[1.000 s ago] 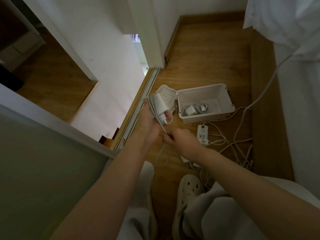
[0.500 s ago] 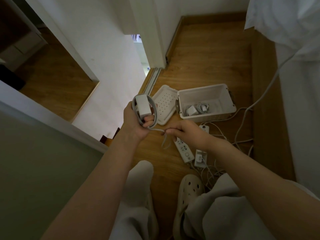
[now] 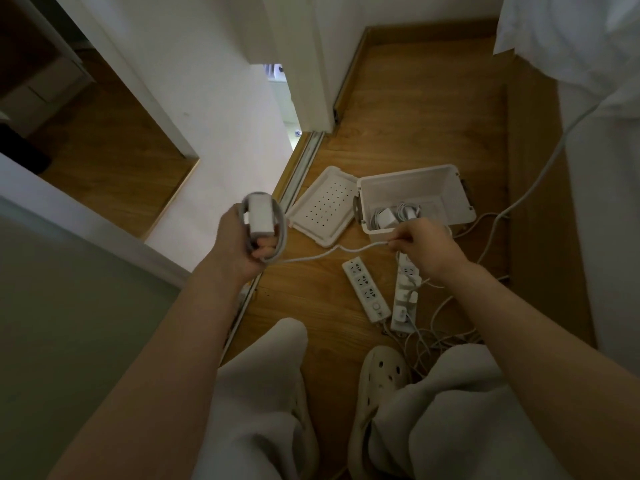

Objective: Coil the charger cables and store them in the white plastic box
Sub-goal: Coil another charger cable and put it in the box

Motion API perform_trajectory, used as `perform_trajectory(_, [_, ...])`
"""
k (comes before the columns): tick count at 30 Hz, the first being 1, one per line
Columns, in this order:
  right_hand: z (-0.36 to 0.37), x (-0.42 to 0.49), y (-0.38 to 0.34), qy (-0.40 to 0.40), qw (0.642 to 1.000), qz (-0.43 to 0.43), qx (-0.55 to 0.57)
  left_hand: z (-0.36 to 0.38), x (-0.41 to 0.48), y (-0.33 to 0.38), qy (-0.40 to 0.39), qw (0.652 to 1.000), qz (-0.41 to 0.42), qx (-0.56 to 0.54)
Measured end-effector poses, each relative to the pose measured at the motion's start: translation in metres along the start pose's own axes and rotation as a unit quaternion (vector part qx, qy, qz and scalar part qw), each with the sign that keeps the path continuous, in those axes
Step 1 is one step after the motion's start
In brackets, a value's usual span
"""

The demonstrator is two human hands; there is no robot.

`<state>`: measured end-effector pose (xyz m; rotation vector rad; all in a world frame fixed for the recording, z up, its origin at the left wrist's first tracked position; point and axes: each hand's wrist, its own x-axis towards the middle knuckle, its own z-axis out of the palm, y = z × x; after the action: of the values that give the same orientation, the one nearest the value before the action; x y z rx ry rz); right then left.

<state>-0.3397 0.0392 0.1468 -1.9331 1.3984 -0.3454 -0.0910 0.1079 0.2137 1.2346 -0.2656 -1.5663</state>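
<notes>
My left hand [image 3: 232, 244] grips a white charger brick [image 3: 260, 215] with loops of its cable wound around it. The loose end of that cable [image 3: 329, 251] stretches rightward to my right hand [image 3: 425, 244], which pinches it in front of the white plastic box [image 3: 415, 183]. The box stands open on the wooden floor and holds another coiled charger [image 3: 391, 216]. Its perforated lid [image 3: 325, 206] lies flat to its left.
Two white power strips [image 3: 365, 289] [image 3: 405, 299] lie on the floor below the box, amid a tangle of white cables [image 3: 440, 327]. My knees and a cream clog [image 3: 382, 375] are at the bottom. A sliding door track [image 3: 301, 168] runs left; white bedding hangs at right.
My right hand has pulled the cable's free end out to the right, away from my left hand. My left hand has drifted left with the wound charger.
</notes>
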Motion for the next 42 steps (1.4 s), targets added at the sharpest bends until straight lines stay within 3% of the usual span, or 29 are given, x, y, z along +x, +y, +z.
perform_trajectory(2, [0.002, 0.000, -0.004, 0.058, 0.998, 0.001, -0.021, 0.003, -0.002, -0.005, -0.028, 0.986, -0.014, 0.166])
perform_trajectory(4, [0.003, -0.001, -0.009, 0.090, 0.995, -0.008, -0.032, 0.005, -0.002, -0.012, -0.069, 0.945, -0.052, 0.315])
perform_trajectory(6, [0.004, -0.002, -0.012, 0.102, 0.993, -0.012, -0.053, 0.009, -0.003, -0.020, -0.127, 0.904, -0.108, 0.394])
perform_trajectory(8, [0.005, -0.001, -0.010, 0.098, 0.993, -0.010, -0.067, 0.015, -0.003, -0.025, -0.155, 0.887, -0.124, 0.418])
perform_trajectory(10, [0.005, 0.000, -0.008, 0.062, 0.995, 0.002, -0.077, 0.021, -0.004, -0.025, -0.136, 0.892, -0.114, 0.416])
perform_trajectory(12, [0.008, -0.001, -0.009, -0.028, 0.994, -0.003, -0.109, 0.025, -0.005, -0.023, -0.109, 0.891, -0.098, 0.430])
perform_trajectory(16, [0.025, -0.013, -0.024, -0.169, 0.974, -0.047, -0.142, 0.029, -0.003, -0.026, -0.015, 0.859, -0.062, 0.508])
perform_trajectory(18, [0.032, -0.017, -0.035, -0.132, 0.985, -0.069, -0.089, 0.028, 0.000, -0.027, 0.047, 0.835, -0.025, 0.548])
perform_trajectory(21, [0.033, -0.019, -0.046, -0.033, 0.994, -0.031, 0.101, 0.017, 0.009, -0.025, 0.076, 0.732, 0.041, 0.676])
perform_trajectory(22, [0.032, -0.019, -0.047, -0.018, 0.988, -0.026, 0.153, 0.014, 0.008, -0.024, 0.066, 0.724, 0.038, 0.686])
perform_trajectory(24, [0.029, -0.021, -0.050, -0.021, 0.984, -0.060, 0.166, 0.017, 0.004, -0.025, 0.017, 0.746, 0.004, 0.666])
perform_trajectory(28, [0.032, -0.026, -0.055, -0.142, 0.971, -0.127, 0.147, 0.031, -0.006, -0.028, -0.082, 0.789, -0.027, 0.608])
perform_trajectory(31, [0.035, -0.029, -0.059, -0.154, 0.958, -0.146, 0.192, 0.031, -0.008, -0.025, -0.093, 0.806, -0.050, 0.583])
perform_trajectory(34, [0.030, -0.033, -0.063, -0.081, 0.966, -0.128, 0.210, 0.027, -0.010, -0.020, -0.075, 0.798, -0.073, 0.594])
perform_trajectory(36, [0.027, -0.035, -0.063, -0.022, 0.976, -0.151, 0.154, 0.025, -0.008, -0.020, -0.068, 0.784, -0.087, 0.611])
perform_trajectory(38, [0.027, -0.039, -0.065, -0.057, 0.974, -0.187, 0.110, 0.025, -0.007, -0.022, -0.068, 0.766, -0.096, 0.633])
perform_trajectory(40, [0.028, -0.041, -0.067, -0.129, 0.967, -0.189, 0.110, 0.025, -0.007, -0.025, -0.072, 0.758, -0.084, 0.643])
perform_trajectory(42, [0.030, -0.039, -0.066, -0.148, 0.966, -0.181, 0.110, 0.025, -0.008, -0.025, -0.060, 0.753, -0.072, 0.651])
